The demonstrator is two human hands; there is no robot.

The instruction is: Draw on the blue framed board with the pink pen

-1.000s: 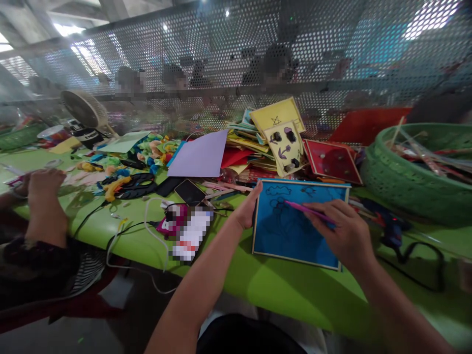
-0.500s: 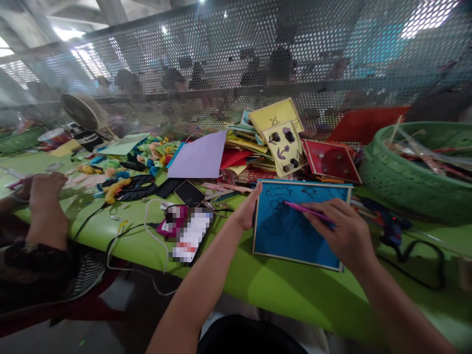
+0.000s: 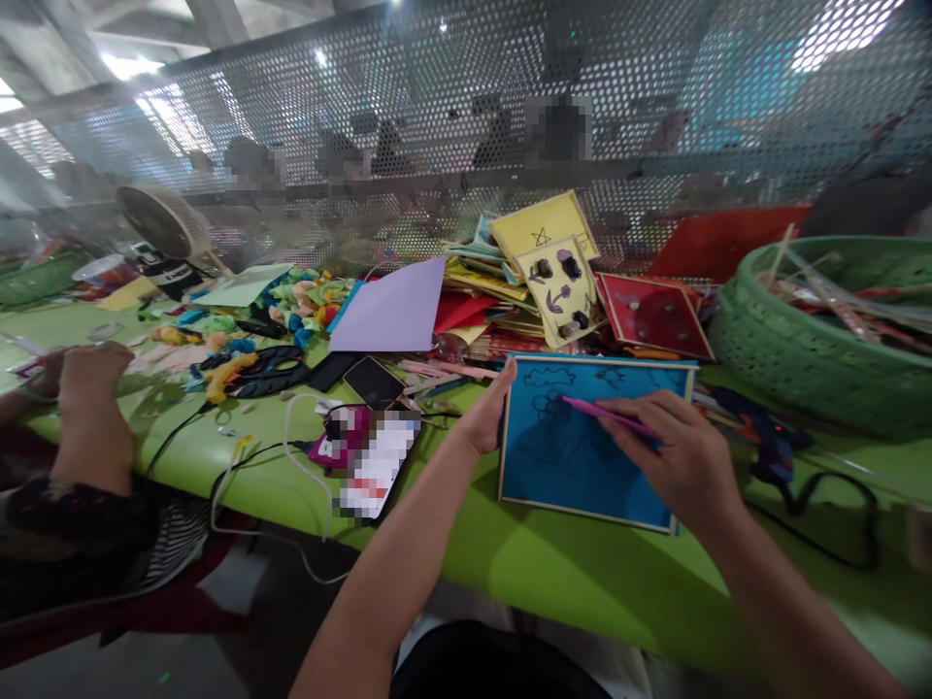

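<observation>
While the right hand point(image 3: 681, 461) pinches a pink pen point(image 3: 608, 416) in its grip, tip down on the blue framed board point(image 3: 575, 456), the left hand point(image 3: 486, 413) braces the board's left edge, fingers spread flat against it. That board lies on the green bench point(image 3: 553, 573), right in front of the person. Crowding in just behind it: a heap of yellow and red craft cards point(image 3: 560, 286) and a lilac sheet point(image 3: 397, 309). Over to the right, a green basket point(image 3: 793, 359) and a glue gun point(image 3: 764, 442) with its black cord. To the left, a phone point(image 3: 373, 466), and a co-worker's hand point(image 3: 91, 374) resting on the bench.
</observation>
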